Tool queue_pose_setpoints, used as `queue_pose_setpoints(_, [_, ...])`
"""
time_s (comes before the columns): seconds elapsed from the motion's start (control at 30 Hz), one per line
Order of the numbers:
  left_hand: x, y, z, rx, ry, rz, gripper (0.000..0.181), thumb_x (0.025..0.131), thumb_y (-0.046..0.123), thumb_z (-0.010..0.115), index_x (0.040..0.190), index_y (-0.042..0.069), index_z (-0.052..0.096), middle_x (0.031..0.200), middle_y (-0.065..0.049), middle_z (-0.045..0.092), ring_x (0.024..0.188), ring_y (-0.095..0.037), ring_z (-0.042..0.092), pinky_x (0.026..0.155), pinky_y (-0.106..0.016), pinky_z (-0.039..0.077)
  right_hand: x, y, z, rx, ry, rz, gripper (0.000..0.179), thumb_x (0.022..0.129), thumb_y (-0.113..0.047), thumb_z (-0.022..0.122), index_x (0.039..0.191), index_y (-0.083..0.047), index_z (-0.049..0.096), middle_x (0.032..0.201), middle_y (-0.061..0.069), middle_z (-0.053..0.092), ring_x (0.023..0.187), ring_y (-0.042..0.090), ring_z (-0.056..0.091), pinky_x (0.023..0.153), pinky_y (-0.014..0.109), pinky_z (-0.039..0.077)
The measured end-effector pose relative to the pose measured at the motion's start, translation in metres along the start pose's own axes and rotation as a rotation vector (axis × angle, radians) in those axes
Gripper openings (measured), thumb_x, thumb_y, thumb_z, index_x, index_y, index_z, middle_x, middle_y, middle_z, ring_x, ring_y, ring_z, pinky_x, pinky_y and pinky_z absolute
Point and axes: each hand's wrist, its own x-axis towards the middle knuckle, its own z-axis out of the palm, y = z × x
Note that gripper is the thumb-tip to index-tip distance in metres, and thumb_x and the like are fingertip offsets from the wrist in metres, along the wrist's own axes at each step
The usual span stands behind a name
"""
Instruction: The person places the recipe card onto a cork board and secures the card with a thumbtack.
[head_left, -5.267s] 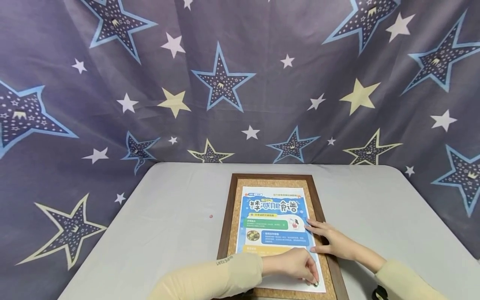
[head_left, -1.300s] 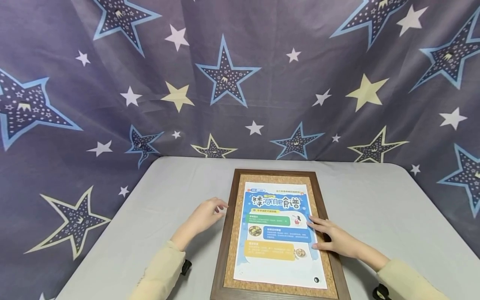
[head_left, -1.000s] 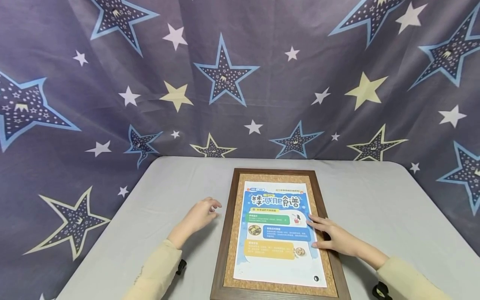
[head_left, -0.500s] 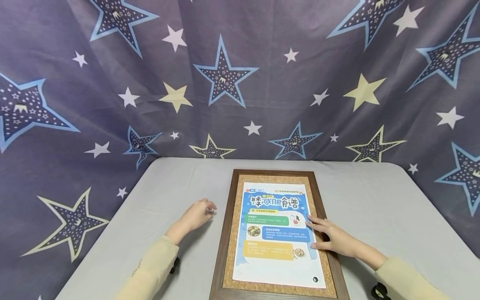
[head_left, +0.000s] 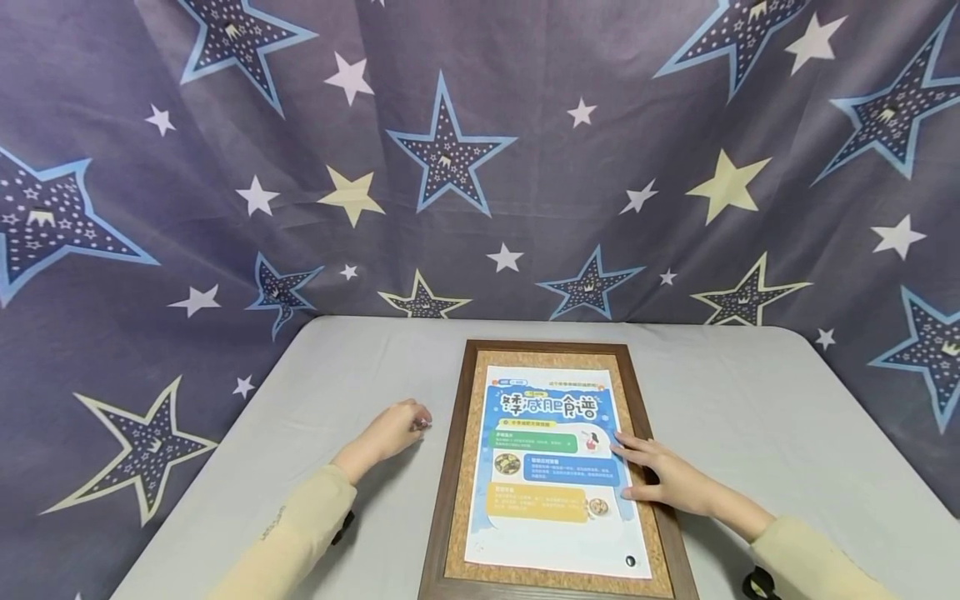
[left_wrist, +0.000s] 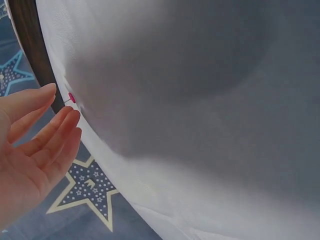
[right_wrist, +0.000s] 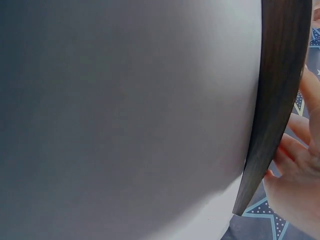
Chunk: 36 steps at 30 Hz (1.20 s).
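In the head view my left hand (head_left: 393, 429) is low over the grey tabletop, left of a framed cork board (head_left: 438, 517). The left wrist view shows a small red push pin (left_wrist: 72, 97) just beyond the gap between its thumb and bent fingers; I see no clear contact. My right hand (head_left: 663, 475) rests, fingers spread, on the right side of the board, its fingertips on the poster (head_left: 551, 546). The colourful printed sheet lies flat on the cork. A dark round push pin (head_left: 631, 561) sits at its lower right corner.
The board has a dark brown wooden frame (right_wrist: 277, 85). The grey cloth-covered table (head_left: 352, 367) extends to both sides. Behind it hangs a purple-grey star-patterned curtain (head_left: 525, 192).
My left hand has left the dark pin at the poster's lower right corner, crossed to the table left of the board, and drifted slightly further left. The right hand has stayed put.
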Motion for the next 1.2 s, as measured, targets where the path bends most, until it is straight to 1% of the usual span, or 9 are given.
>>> queue_pose_setpoints(0.2, [0.002, -0.002, 0.001, -0.025, -0.028, 0.001, 0.013, 0.075, -0.005, 0.063, 0.087, 0.001, 0.064, 0.082, -0.006, 0.058, 0.077, -0.019, 0.057, 0.070, -0.030, 0.048, 0.000, 0.001, 0.001, 0.009, 0.002, -0.006, 0.067, 0.079, -0.036, 0.063, 0.125, 0.008, 0.043, 0.134, 0.029, 0.032, 0.118, 0.052, 0.027, 0.090, 0.064, 0.024])
queue_pose_setpoints(0.4, [0.006, -0.006, 0.005, -0.009, -0.014, 0.026, 0.011, 0.075, -0.006, 0.062, 0.084, 0.000, 0.064, 0.080, -0.006, 0.055, 0.073, -0.017, 0.055, 0.066, -0.028, 0.047, -0.002, 0.001, 0.001, 0.012, 0.001, 0.000, 0.068, 0.079, -0.037, 0.062, 0.126, 0.008, 0.043, 0.134, 0.028, 0.032, 0.118, 0.052, 0.027, 0.089, 0.064, 0.025])
queue_pose_setpoints(0.77, [0.010, -0.012, 0.010, -0.019, 0.013, -0.011, 0.012, 0.074, -0.007, 0.062, 0.078, 0.004, 0.063, 0.074, -0.001, 0.051, 0.069, -0.012, 0.051, 0.064, -0.026, 0.045, 0.001, 0.001, 0.000, 0.025, -0.009, 0.003, 0.068, 0.079, -0.037, 0.062, 0.126, 0.008, 0.042, 0.135, 0.028, 0.031, 0.119, 0.051, 0.026, 0.090, 0.065, 0.023])
queue_pose_setpoints(0.9, [0.011, -0.013, 0.011, -0.014, 0.033, -0.006, 0.012, 0.074, -0.007, 0.062, 0.076, 0.004, 0.061, 0.073, -0.001, 0.051, 0.067, -0.012, 0.050, 0.062, -0.026, 0.044, 0.001, 0.002, 0.000, 0.024, -0.001, 0.001, 0.068, 0.079, -0.036, 0.062, 0.126, 0.008, 0.042, 0.135, 0.028, 0.031, 0.119, 0.052, 0.026, 0.090, 0.064, 0.023])
queue_pose_setpoints(1.07, [0.011, -0.013, 0.011, -0.008, 0.022, -0.007, 0.011, 0.074, -0.007, 0.062, 0.075, 0.005, 0.061, 0.073, -0.001, 0.050, 0.067, -0.011, 0.050, 0.062, -0.025, 0.044, 0.000, 0.001, 0.000, 0.022, -0.005, -0.001, 0.068, 0.079, -0.036, 0.062, 0.126, 0.008, 0.042, 0.134, 0.029, 0.031, 0.118, 0.052, 0.026, 0.090, 0.065, 0.023])
queue_pose_setpoints(1.2, [0.011, -0.014, 0.013, -0.016, 0.022, -0.023, 0.010, 0.075, -0.006, 0.062, 0.074, 0.004, 0.061, 0.073, 0.000, 0.050, 0.067, -0.011, 0.050, 0.063, -0.026, 0.044, 0.000, 0.000, 0.000, 0.027, -0.005, -0.002, 0.067, 0.079, -0.036, 0.062, 0.126, 0.009, 0.042, 0.134, 0.029, 0.031, 0.119, 0.052, 0.026, 0.090, 0.065, 0.023])
